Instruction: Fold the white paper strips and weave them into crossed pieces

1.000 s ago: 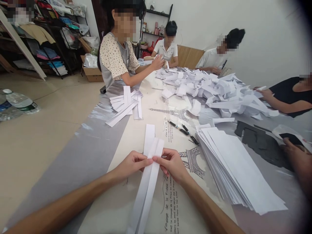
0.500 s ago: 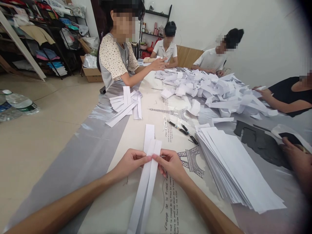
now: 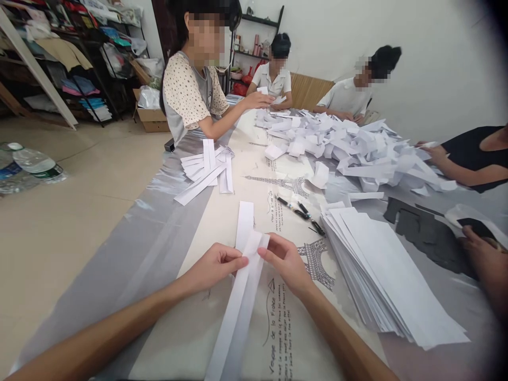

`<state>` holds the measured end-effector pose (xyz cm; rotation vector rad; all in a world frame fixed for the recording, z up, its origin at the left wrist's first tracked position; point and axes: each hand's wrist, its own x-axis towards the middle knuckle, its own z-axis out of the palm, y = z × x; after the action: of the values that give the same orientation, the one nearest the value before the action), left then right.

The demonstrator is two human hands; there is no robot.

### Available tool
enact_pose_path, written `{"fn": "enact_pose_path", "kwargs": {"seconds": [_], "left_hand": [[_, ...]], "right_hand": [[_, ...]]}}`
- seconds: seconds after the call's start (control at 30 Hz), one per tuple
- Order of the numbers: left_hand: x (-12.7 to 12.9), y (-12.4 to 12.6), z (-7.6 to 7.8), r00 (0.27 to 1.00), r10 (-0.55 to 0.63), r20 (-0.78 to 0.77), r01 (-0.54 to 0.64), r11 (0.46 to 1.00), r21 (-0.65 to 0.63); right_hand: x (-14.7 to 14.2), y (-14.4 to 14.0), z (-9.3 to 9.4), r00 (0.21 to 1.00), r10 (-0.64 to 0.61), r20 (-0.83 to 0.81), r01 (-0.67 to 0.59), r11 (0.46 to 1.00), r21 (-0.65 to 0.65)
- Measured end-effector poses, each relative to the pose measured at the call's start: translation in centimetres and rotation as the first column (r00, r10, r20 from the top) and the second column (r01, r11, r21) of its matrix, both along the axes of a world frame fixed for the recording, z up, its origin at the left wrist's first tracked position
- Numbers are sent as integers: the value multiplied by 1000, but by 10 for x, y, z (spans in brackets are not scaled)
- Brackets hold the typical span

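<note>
A long white paper strip (image 3: pixel 237 312), creased lengthwise, lies between my two hands above the table. My left hand (image 3: pixel 216 267) pinches its left edge between thumb and fingers. With thumb in front and fingers behind, my right hand (image 3: pixel 288 262) grips the right edge near the top, where a flap stands partly opened. Just beyond my fingers a second folded strip (image 3: pixel 245 219) points away from me; its near end is hidden behind the held paper. To the right is a stack of flat white paper sheets (image 3: pixel 389 275).
Folded strips (image 3: pixel 204 169) lie loosely at the left table edge. Pens (image 3: pixel 300 211) rest mid-table, with a large heap of paper pieces (image 3: pixel 349 145) behind. Dark grey cloth (image 3: pixel 420 233) lies right. Several people sit around the table (image 3: pixel 159 254); another hand (image 3: pixel 484 254) shows at right.
My right hand has moved slightly right, away from my left thumb, spreading the strip's fold wider. The person at far left has raised hands holding paper. The view has shifted slightly.
</note>
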<state>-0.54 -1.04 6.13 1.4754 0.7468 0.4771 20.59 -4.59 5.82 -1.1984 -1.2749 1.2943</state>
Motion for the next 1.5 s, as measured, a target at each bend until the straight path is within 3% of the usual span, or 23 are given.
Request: {"fn": "enact_pose_path", "kwargs": {"seconds": [0.17,0.37,0.67,0.8,0.93,1.1,1.3,1.5], "left_hand": [[3,-6,3,995,-83,-63,83,997,-2],[3,-8,2,991,-79,-104,81,997,11],[1,-6,5,987,-143,-66,142,989,-29],[-3,-3,5,979,-150,-140,150,989,-11],[-11,9,1,965,-112,-238,148,979,137],[-27,33,-6,943,-43,-329,183,895,407],[-43,45,-3,941,-103,-322,219,912,348],[-51,46,0,944,-168,-283,262,904,338]], "right_hand": [[-1,-1,2,998,-27,51,30,998,-53],[2,2,-7,966,-257,-38,251,960,-125],[15,5,2,986,-141,-85,117,965,-236],[29,11,4,960,-269,-78,241,935,-259],[47,17,1,871,-478,-112,438,860,-263],[65,24,-6,801,-586,-122,547,800,-247],[82,26,-10,739,-659,-143,631,751,-195],[82,23,-9,758,-641,-123,622,767,-157]]}}
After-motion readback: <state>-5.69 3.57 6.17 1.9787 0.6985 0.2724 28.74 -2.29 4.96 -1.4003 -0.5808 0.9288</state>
